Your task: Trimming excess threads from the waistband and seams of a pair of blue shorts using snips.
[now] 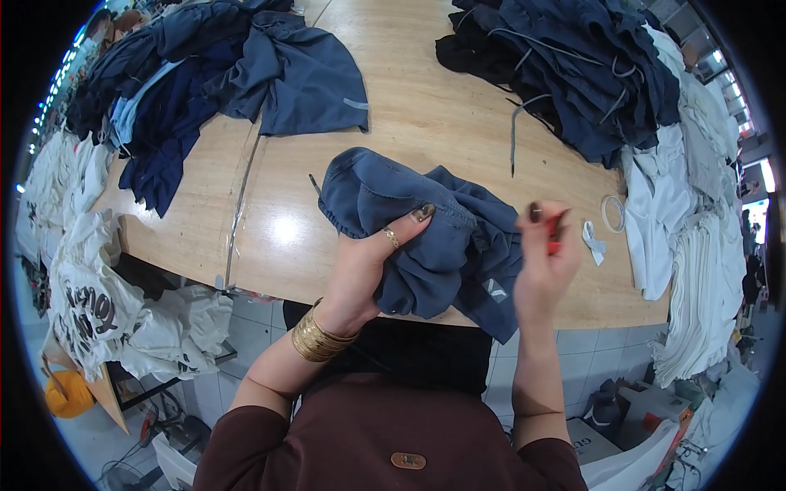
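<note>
Nearest the body, the left hand (366, 266) is clamping a bunched dark blue garment (426, 237) at the table's near edge, thumb pressing on its gathered waistband, a gold ring on one finger and a wide gold cuff (318, 335) on the wrist. The right hand (544, 254) is pinching a small red tool (555, 231) between thumb and fingers, just beside the garment's right side; the hand is blurred, so the tool's kind cannot be told. The two hands are working apart, the garment lying between them on the wooden table (409, 123).

Just right of the right hand, a white scrap (594, 240) and a roll of clear tape (612, 213) are lying. Farther back, a heap of dark blue garments (573, 65) is sitting at right, another spread (221, 74) at left. White garments (696, 245) are stacking along the right edge.
</note>
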A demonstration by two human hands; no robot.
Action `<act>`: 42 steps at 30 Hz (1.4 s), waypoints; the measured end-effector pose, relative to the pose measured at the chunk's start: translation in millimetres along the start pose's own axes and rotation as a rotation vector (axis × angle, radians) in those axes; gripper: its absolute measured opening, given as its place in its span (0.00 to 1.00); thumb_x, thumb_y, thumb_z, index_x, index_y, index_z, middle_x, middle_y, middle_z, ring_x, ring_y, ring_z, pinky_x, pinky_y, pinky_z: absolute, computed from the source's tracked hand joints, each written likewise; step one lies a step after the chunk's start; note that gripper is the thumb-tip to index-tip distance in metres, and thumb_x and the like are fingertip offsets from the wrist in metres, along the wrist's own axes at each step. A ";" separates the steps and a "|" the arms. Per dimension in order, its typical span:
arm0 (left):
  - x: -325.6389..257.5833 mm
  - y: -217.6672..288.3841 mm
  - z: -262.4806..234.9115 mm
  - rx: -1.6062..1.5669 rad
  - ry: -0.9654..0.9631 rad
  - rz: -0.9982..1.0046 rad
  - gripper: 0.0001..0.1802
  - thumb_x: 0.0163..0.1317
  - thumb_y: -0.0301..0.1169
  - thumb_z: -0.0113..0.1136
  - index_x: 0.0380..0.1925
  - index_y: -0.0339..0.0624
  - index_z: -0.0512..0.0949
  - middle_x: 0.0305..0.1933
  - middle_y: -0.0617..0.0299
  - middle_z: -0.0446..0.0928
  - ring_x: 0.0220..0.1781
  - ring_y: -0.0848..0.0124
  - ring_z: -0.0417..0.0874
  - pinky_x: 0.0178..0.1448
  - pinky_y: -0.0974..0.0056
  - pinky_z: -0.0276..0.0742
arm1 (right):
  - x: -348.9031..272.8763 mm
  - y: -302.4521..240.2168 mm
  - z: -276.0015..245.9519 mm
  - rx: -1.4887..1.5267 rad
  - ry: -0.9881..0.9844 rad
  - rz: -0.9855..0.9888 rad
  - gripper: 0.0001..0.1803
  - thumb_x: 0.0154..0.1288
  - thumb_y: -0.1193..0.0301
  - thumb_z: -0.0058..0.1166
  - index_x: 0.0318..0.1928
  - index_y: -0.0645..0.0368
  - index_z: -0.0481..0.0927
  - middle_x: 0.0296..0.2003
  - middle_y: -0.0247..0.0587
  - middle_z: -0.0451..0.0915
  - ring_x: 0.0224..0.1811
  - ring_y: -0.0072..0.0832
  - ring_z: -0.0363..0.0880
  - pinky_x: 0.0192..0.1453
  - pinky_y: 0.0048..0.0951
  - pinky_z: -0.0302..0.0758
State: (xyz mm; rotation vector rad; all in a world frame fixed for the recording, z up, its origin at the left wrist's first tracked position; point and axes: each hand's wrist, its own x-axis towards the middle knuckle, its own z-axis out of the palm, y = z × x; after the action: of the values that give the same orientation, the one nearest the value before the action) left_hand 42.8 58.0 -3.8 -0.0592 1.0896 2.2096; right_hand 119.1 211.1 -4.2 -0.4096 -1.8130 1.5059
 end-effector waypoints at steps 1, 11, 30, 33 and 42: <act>-0.3 0.4 -0.1 0.007 -0.006 0.007 0.13 0.58 0.23 0.59 0.44 0.33 0.75 0.43 0.58 0.79 0.43 0.70 0.81 0.49 0.67 0.78 | 3.9 5.5 -6.8 -0.093 -0.014 -0.053 0.06 0.57 0.81 0.56 0.34 0.61 0.74 0.27 0.32 0.74 0.25 0.14 0.68 0.31 0.14 0.66; -1.1 -6.5 -1.9 0.066 0.016 0.028 0.13 0.58 0.22 0.60 0.44 0.34 0.75 0.43 0.59 0.79 0.43 0.73 0.80 0.48 0.67 0.77 | -3.7 -1.2 9.9 -0.308 -0.362 -0.353 0.08 0.51 0.83 0.61 0.34 0.63 0.80 0.26 0.37 0.78 0.24 0.19 0.73 0.27 0.16 0.66; -2.1 -3.3 1.3 0.067 0.022 0.032 0.16 0.57 0.24 0.62 0.46 0.34 0.74 0.45 0.58 0.78 0.46 0.71 0.80 0.51 0.66 0.76 | -14.1 -4.3 -4.7 -0.481 -0.223 -0.226 0.17 0.49 0.70 0.68 0.38 0.62 0.76 0.30 0.40 0.78 0.27 0.29 0.77 0.31 0.23 0.72; -1.8 -4.5 1.1 0.056 0.032 0.038 0.16 0.57 0.23 0.61 0.46 0.34 0.74 0.45 0.58 0.78 0.46 0.71 0.80 0.51 0.66 0.76 | -16.5 -1.2 -3.3 -0.546 -0.210 -0.323 0.17 0.49 0.70 0.67 0.37 0.61 0.76 0.29 0.39 0.77 0.26 0.30 0.76 0.30 0.24 0.71; -2.4 -7.5 2.6 0.035 0.034 0.050 0.15 0.57 0.23 0.61 0.45 0.34 0.74 0.45 0.58 0.78 0.45 0.71 0.80 0.50 0.67 0.76 | -20.9 -2.5 5.1 -0.557 -0.138 -0.294 0.16 0.50 0.70 0.67 0.36 0.62 0.75 0.29 0.40 0.78 0.26 0.31 0.77 0.30 0.24 0.72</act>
State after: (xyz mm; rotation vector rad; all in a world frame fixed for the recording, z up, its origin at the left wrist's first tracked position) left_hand 49.7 61.8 -6.6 -0.0557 1.1594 2.2404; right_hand 130.2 193.1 -9.0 -0.2852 -2.2827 0.8348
